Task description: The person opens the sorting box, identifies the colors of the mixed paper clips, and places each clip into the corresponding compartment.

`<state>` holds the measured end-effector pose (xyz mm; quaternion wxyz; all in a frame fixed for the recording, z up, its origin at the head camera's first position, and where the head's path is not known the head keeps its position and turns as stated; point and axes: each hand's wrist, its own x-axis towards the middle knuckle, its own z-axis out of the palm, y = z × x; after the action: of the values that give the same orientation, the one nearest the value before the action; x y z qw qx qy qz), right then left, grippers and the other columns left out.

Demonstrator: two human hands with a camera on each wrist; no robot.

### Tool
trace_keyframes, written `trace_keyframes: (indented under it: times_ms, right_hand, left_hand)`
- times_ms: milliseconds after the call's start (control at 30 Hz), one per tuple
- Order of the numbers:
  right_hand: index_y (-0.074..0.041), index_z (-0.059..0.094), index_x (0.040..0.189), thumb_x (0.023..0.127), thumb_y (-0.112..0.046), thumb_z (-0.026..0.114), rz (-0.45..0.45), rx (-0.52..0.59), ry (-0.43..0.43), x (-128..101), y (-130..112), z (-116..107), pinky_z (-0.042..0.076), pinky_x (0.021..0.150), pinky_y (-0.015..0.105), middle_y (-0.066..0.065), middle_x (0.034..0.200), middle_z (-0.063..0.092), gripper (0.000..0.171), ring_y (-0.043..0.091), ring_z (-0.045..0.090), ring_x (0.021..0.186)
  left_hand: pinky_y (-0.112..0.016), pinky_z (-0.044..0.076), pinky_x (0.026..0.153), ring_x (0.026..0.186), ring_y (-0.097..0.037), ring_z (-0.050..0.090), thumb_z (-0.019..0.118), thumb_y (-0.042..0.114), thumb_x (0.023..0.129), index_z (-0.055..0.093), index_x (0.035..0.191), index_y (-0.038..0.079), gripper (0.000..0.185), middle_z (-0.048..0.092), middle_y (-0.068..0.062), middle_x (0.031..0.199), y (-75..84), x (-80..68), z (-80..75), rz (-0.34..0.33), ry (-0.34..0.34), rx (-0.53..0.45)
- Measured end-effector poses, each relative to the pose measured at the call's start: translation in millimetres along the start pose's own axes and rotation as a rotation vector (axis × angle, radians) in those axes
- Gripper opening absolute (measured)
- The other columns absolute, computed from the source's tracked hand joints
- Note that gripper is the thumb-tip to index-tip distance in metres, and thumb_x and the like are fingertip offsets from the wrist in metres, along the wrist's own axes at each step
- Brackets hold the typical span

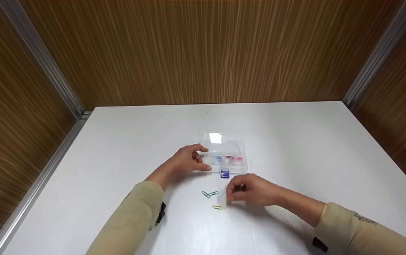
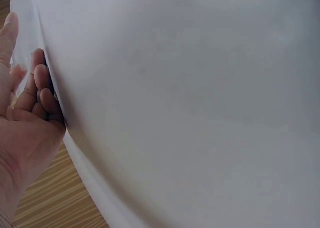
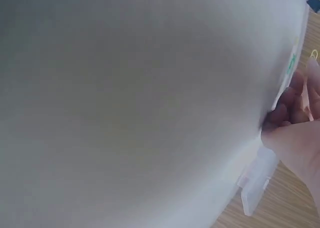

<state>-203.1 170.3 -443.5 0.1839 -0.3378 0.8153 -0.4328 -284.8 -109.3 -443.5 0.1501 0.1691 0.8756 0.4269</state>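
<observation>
A clear plastic compartment box (image 1: pixel 238 169) stands with its lid (image 1: pixel 224 144) open toward the back. Blue paper clips (image 1: pixel 218 158), red paper clips (image 1: pixel 229 157) and pink paper clips (image 1: pixel 239 158) lie in separate compartments. My left hand (image 1: pixel 185 161) holds the box by its left end, thumb at the front corner and index finger toward the back. In front of the box, my right hand (image 1: pixel 254 189) pinches a yellow paper clip (image 3: pixel 314 53) between thumb and fingertips. Left of those fingertips, another yellow paper clip (image 1: pixel 217 207) and green paper clips (image 1: pixel 210 194) lie on the table.
A blue latch (image 1: pixel 225 174) sticks out from the box's front edge. The white table (image 1: pixel 135 131) is enclosed by wood-grain panels (image 1: pixel 203 53) at the back and both sides.
</observation>
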Motion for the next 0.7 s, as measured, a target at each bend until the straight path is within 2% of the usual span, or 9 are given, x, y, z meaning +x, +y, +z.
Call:
trace_keyframes:
  times_ms: [100, 233, 333, 500, 700]
  right_hand:
    - [-0.014, 0.077, 0.099, 0.098, -0.009, 0.075, 0.042, -0.058, 0.11, 2, -6, -12, 0.048, 0.079, 0.028, -0.004, 0.095, 0.07, 0.005, 0.015, 0.06, 0.089]
    - [-0.015, 0.077, 0.095, 0.097, -0.006, 0.074, 0.053, -0.113, 0.275, 9, -9, -24, 0.047, 0.081, 0.033, -0.004, 0.096, 0.069, 0.01, 0.018, 0.06, 0.093]
    - [-0.015, 0.077, 0.092, 0.095, -0.003, 0.076, 0.056, -0.159, 0.359, 15, -5, -29, 0.046, 0.084, 0.037, -0.004, 0.096, 0.07, 0.012, 0.019, 0.06, 0.094]
    - [-0.011, 0.078, 0.088, 0.091, 0.001, 0.076, 0.072, -0.246, 0.422, 21, 5, -36, 0.046, 0.089, 0.043, -0.003, 0.091, 0.071, 0.014, 0.02, 0.06, 0.093]
    - [-0.008, 0.078, 0.088, 0.091, 0.002, 0.076, 0.115, -0.32, 0.431, 21, 12, -43, 0.042, 0.084, 0.04, -0.001, 0.086, 0.07, 0.011, 0.024, 0.059, 0.088]
  left_hand:
    - [-0.035, 0.048, 0.091, 0.089, -0.018, 0.06, 0.092, 0.027, 0.086, 0.064, 0.141, 0.015, 0.063, 0.068, -0.003, 0.097, -0.5, 0.9, -0.3, -0.003, -0.003, 0.002]
    - [-0.036, 0.048, 0.092, 0.089, -0.019, 0.061, 0.092, 0.027, 0.086, 0.063, 0.141, 0.016, 0.063, 0.068, -0.004, 0.097, -1.3, 1.7, -0.5, -0.011, -0.01, -0.007]
    - [-0.035, 0.048, 0.092, 0.09, -0.019, 0.061, 0.092, 0.027, 0.086, 0.063, 0.142, 0.017, 0.064, 0.068, -0.004, 0.098, -1.1, 1.6, -0.4, -0.021, -0.014, -0.02]
    - [-0.036, 0.047, 0.092, 0.09, -0.02, 0.06, 0.092, 0.027, 0.086, 0.063, 0.142, 0.017, 0.063, 0.068, -0.004, 0.098, -0.5, 0.7, -0.7, -0.027, -0.01, -0.025]
    - [-0.036, 0.048, 0.09, 0.09, -0.02, 0.06, 0.092, 0.027, 0.086, 0.063, 0.142, 0.017, 0.063, 0.067, -0.004, 0.098, -0.2, 1.5, -0.6, -0.02, -0.007, -0.02]
